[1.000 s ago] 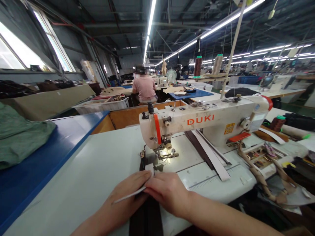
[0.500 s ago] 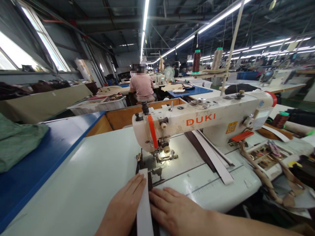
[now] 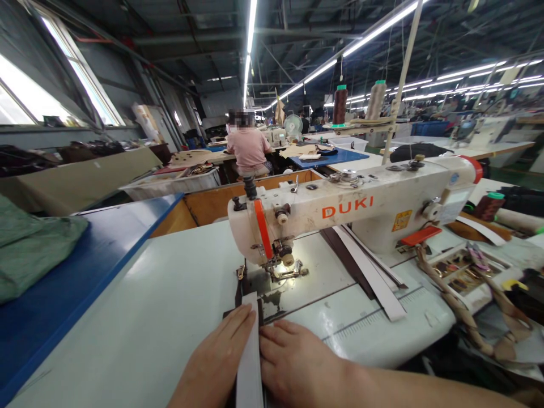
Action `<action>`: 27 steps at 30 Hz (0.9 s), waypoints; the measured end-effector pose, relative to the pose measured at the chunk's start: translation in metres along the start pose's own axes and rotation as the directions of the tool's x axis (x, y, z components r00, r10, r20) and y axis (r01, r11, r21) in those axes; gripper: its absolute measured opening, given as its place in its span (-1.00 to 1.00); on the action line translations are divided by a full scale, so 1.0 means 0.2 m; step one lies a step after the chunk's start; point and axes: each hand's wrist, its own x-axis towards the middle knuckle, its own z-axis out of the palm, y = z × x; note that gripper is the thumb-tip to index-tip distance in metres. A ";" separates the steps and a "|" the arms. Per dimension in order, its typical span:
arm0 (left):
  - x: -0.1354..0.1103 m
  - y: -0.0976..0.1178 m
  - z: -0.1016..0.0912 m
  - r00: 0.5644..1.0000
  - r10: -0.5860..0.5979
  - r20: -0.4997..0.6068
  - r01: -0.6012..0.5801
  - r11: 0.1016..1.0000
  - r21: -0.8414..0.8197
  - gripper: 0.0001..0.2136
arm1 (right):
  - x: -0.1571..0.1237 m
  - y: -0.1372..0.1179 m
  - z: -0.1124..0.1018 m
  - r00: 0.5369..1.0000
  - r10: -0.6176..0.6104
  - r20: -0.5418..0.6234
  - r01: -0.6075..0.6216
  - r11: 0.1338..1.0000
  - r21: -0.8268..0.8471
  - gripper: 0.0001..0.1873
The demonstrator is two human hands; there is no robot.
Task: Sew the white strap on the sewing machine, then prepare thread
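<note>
A long white strip (image 3: 250,368) lies over a dark brown strip (image 3: 260,310) on the sewing table, running from the near edge towards the needle area. My left hand (image 3: 216,360) rests on the white strip, its fingers straight and close together, the tips near the strip's far end; its thumb is hidden. From the right, my right hand (image 3: 297,360) lies with slightly bent fingers against the strip's edge. Just beyond the fingertips stands the sewing machine (image 3: 306,215), its lamp lighting the presser foot (image 3: 283,273). The strips' far ends are short of the needle.
More white and brown strips (image 3: 374,272) lie under the machine arm. A parts tray (image 3: 463,272) sits to the right. On the left are a blue table (image 3: 106,243) and green cloth (image 3: 34,249). A person in pink (image 3: 250,150) sits ahead, facing away.
My right hand's fingers have drawn in and bent a little more beside the strip. A dark corner now shows left of the white strip. The view has shifted slightly.
</note>
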 end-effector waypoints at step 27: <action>0.09 0.05 0.04 0.996 0.027 -0.080 -0.023 0.999 0.045 -0.61 | -0.07 0.06 0.06 0.994 0.052 -0.093 -0.054 0.998 -0.019 -0.85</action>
